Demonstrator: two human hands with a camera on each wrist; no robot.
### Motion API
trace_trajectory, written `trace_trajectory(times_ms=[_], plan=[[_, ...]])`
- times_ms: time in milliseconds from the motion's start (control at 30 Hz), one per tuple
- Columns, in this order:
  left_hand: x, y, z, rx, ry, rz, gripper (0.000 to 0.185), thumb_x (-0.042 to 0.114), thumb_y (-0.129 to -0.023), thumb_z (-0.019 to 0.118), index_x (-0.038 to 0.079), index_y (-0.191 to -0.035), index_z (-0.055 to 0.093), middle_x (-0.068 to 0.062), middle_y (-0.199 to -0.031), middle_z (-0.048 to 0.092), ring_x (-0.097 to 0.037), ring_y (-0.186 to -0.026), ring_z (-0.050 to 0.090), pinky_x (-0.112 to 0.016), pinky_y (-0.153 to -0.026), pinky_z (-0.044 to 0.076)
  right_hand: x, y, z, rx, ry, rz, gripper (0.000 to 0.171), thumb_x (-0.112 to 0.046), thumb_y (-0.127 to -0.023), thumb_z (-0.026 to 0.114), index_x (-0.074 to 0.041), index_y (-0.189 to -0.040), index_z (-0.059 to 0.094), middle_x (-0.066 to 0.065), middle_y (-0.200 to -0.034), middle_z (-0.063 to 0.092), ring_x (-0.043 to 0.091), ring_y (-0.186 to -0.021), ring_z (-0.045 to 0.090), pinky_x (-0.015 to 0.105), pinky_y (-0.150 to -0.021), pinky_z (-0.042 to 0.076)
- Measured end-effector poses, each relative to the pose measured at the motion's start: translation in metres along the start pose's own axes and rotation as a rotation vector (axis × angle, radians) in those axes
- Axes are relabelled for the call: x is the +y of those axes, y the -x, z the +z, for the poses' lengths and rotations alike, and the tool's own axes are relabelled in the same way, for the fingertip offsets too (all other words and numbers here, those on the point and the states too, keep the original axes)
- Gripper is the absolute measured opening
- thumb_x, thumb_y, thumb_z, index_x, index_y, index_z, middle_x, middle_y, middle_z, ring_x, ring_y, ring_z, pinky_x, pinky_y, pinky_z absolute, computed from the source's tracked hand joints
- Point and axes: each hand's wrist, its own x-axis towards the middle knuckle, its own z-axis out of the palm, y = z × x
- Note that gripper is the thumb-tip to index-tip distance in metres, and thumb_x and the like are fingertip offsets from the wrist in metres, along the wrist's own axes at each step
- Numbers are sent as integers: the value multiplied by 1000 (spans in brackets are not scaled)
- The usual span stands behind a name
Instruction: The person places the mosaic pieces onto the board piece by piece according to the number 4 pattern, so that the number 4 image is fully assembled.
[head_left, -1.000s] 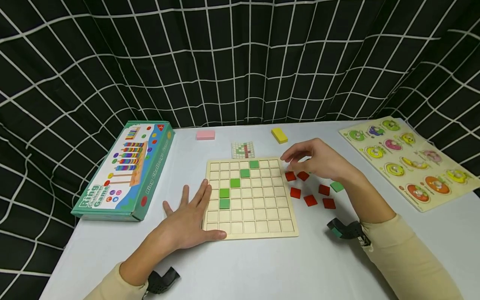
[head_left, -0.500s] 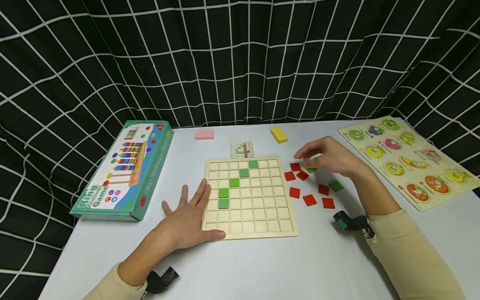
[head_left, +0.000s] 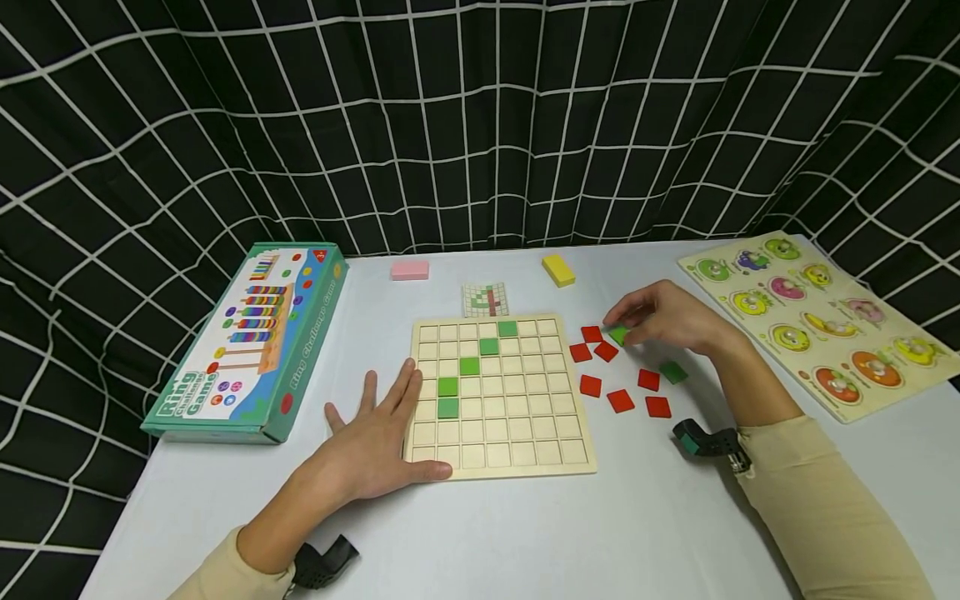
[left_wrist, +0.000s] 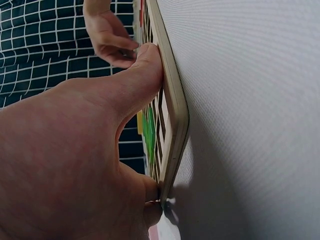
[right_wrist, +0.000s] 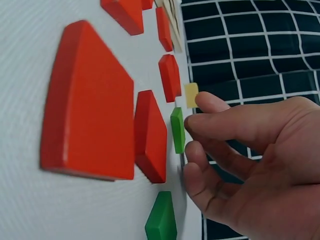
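Resting flat on the white table (head_left: 525, 533), the left hand (head_left: 375, 446) lies with its fingers spread and straight, its fingertips and thumb pressed against the left edge of the wooden grid board (head_left: 501, 396). The left wrist view shows the same: thumb along the board's rim, nothing gripped. On the board, five green tiles (head_left: 468, 365) sit in a diagonal run from the lower left toward the upper middle; the other squares show bare wood.

Right of the board lies a loose scatter of red tiles (head_left: 620, 401), with one green tile lying alone (head_left: 672, 372) among them on the table. Just beyond these, the right hand (head_left: 663, 321) reaches in with curled fingers and pinches another green tile (head_left: 619, 336) between thumb and fingertips, low over the table beside two red ones. In the right wrist view that pinched tile (right_wrist: 177, 129) stands on edge at the fingertips (right_wrist: 192, 122); whether it still touches the table cannot be told.

Farther back, a small pattern card (head_left: 486, 299) lies just behind the board. A boxed ring game (head_left: 251, 337) sits to the left, a fruit puzzle board (head_left: 821, 321) to the right. A pink block (head_left: 409, 269) and a yellow block (head_left: 558, 270) lie near the far edge, before a black curtain with a white grid (head_left: 480, 117).
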Motion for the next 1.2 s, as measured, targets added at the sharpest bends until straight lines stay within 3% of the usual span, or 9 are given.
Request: trace_trajectory(times_ms=[533, 1200], plan=[[1, 0, 0, -6, -3, -3, 129, 80, -79, 70, 14, -169, 7, 1, -177, -4, -52, -158, -4, -95, -97, 4, 1, -1, 3, 1, 108, -20, 30, 6, -82, 79, -3, -110, 79, 17, -117, 72, 31, -102, 58, 33, -87, 51], [2, 1, -2, -13, -12, -6, 129, 80, -79, 70, 13, -169, 6, 1, -177, -5, -53, -158, -2, -95, -98, 6, 2, -1, 3, 14, 145, -18, 27, 4, -83, 82, -2, -110, 80, 16, -111, 74, 29, -97, 59, 32, -82, 53]])
